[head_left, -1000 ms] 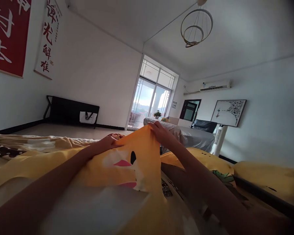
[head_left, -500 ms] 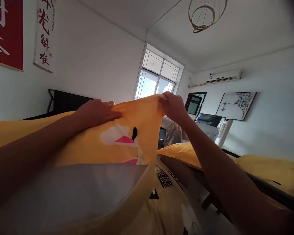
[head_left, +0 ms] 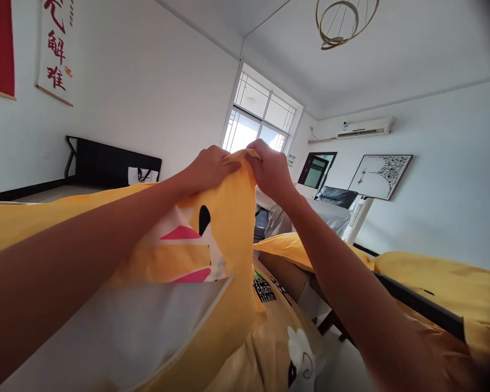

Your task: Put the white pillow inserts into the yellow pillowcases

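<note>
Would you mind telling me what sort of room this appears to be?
Most likely a home living room: a wall-mounted air conditioner, a framed picture and a calligraphy scroll hang on white walls, and yellow bedding is spread about.

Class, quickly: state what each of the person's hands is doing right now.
Left hand: closed, pinching the top edge of the yellow cover.
Right hand: closed, gripping the same edge.
</note>
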`<action>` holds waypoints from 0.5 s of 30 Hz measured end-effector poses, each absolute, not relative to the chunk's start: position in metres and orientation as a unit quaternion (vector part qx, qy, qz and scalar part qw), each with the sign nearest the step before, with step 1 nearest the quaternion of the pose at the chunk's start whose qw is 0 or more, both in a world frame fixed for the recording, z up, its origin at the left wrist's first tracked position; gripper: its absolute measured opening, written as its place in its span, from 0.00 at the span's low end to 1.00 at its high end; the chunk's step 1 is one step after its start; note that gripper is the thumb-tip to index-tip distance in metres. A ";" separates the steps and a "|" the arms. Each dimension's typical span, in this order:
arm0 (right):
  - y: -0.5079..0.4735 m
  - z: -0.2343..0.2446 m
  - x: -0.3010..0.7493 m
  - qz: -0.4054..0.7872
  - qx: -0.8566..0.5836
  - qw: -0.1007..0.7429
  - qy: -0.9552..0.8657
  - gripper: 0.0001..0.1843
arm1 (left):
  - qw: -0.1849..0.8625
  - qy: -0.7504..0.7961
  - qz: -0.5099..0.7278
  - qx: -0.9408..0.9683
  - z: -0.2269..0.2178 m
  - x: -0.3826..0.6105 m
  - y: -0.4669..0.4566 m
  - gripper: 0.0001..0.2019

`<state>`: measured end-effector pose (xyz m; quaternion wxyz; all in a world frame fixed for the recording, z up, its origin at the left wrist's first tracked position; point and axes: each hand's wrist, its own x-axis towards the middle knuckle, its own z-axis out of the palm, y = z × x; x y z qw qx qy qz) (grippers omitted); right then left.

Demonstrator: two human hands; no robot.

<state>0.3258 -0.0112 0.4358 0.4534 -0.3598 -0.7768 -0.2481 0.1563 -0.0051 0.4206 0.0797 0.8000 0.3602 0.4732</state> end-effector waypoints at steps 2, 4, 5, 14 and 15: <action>-0.014 0.419 0.332 -0.088 -0.354 0.544 -0.756 0.11 | 0.082 0.352 0.486 0.796 0.424 0.158 -0.008 0.17; -0.015 0.391 0.334 0.097 -0.335 0.597 -0.722 0.22 | 0.063 0.378 0.492 0.782 0.428 0.160 -0.013 0.19; -0.015 0.374 0.332 0.184 -0.327 0.603 -0.704 0.25 | 0.045 0.394 0.490 0.776 0.429 0.162 -0.015 0.19; -0.001 0.316 0.310 0.342 -0.283 0.646 -0.620 0.20 | -0.006 0.376 0.527 0.762 0.428 0.174 -0.024 0.19; -0.002 0.320 0.316 0.325 -0.296 0.624 -0.645 0.20 | 0.009 0.380 0.526 0.761 0.429 0.169 -0.024 0.19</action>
